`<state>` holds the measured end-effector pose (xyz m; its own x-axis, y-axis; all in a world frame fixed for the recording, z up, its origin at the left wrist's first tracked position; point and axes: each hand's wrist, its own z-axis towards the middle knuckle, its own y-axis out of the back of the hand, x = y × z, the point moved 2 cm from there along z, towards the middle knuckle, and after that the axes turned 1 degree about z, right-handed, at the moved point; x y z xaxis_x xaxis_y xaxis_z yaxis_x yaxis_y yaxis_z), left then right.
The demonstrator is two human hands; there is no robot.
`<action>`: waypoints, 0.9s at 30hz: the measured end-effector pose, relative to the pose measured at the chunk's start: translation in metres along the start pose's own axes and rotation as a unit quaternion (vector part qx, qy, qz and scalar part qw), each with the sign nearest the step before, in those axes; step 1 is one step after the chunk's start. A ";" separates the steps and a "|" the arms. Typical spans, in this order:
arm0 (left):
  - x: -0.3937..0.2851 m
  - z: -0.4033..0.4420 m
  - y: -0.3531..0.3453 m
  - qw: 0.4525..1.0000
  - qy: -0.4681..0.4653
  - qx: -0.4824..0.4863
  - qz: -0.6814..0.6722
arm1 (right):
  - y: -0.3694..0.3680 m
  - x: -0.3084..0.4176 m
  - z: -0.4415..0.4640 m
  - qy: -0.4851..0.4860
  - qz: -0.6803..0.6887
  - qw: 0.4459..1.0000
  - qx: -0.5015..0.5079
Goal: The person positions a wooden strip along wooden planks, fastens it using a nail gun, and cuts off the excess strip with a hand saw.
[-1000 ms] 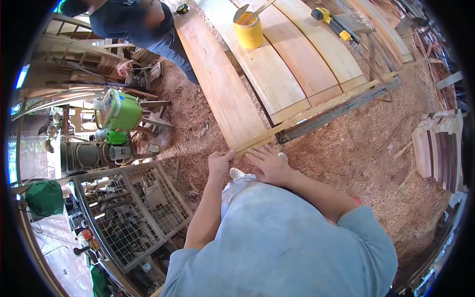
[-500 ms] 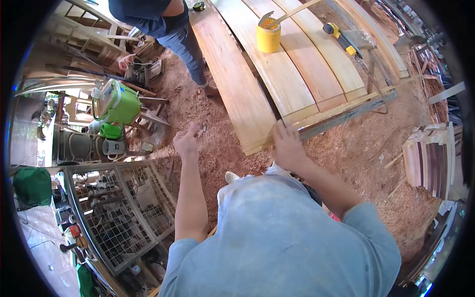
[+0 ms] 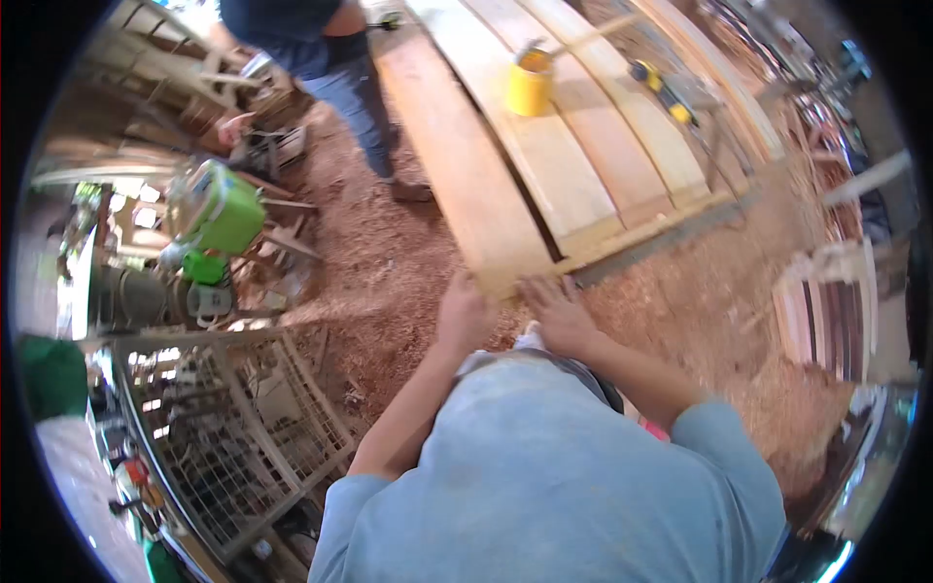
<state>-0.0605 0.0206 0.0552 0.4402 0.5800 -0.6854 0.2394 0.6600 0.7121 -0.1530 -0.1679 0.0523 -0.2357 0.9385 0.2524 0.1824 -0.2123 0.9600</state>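
A long pale wooden plank [image 3: 466,155] lies nearest my body's left side, its near end in front of me. My left hand [image 3: 465,313] is at that plank's near left corner, fingers curled against the edge, slightly blurred. My right hand [image 3: 561,316] touches the near end of the same plank, with its fingers stretched out and apart. A dark gap separates this plank from the neighbouring planks [image 3: 573,185]. A yellow container [image 3: 529,89] stands on those planks with a flat stick in it. A yellow and black tool [image 3: 663,92] lies farther right.
Another person [image 3: 335,87] stands left of the planks. A green bin [image 3: 224,209] sits on a wooden stand at left, above a wire-mesh frame [image 3: 233,418]. Striped wood pieces [image 3: 826,316] are stacked at right. Wood shavings [image 3: 360,228] cover the floor.
My left hand has moved right from the air beside the planks to the plank's corner. My right hand has shifted slightly down and left along the end. The view has tilted a little.
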 end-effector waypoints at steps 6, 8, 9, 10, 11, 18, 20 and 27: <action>-0.038 0.002 -0.030 0.976 -0.130 0.157 0.076 | 0.008 -0.044 -0.006 -0.119 0.032 0.992 0.022; -0.039 0.005 -0.050 0.954 -0.156 0.217 0.132 | -0.002 -0.044 -0.003 -0.121 0.013 0.992 0.023; -0.029 0.005 -0.063 0.947 -0.183 0.210 0.159 | -0.004 -0.041 0.000 -0.095 0.008 0.995 0.018; -0.029 0.005 -0.063 0.952 -0.166 0.194 0.169 | -0.004 -0.037 0.003 -0.095 0.026 0.995 0.008; -0.028 0.002 -0.062 0.951 -0.172 0.199 0.163 | -0.005 -0.032 0.006 -0.092 0.047 0.995 0.000; -0.026 -0.042 -0.037 0.972 -0.111 0.124 0.168 | -0.017 -0.019 0.029 -0.044 0.050 0.997 -0.025; -0.029 -0.051 -0.030 0.969 -0.035 0.165 0.181 | -0.022 -0.022 0.034 -0.020 0.047 0.998 -0.025; -0.009 -0.057 -0.046 0.994 0.084 0.002 0.072 | -0.015 -0.013 0.039 -0.045 0.027 0.999 0.006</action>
<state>-0.1246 0.0124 0.0197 0.3190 0.7408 -0.5911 0.1883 0.5618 0.8056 -0.1151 -0.1666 0.0296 -0.1382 0.9467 0.2909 0.2050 -0.2600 0.9436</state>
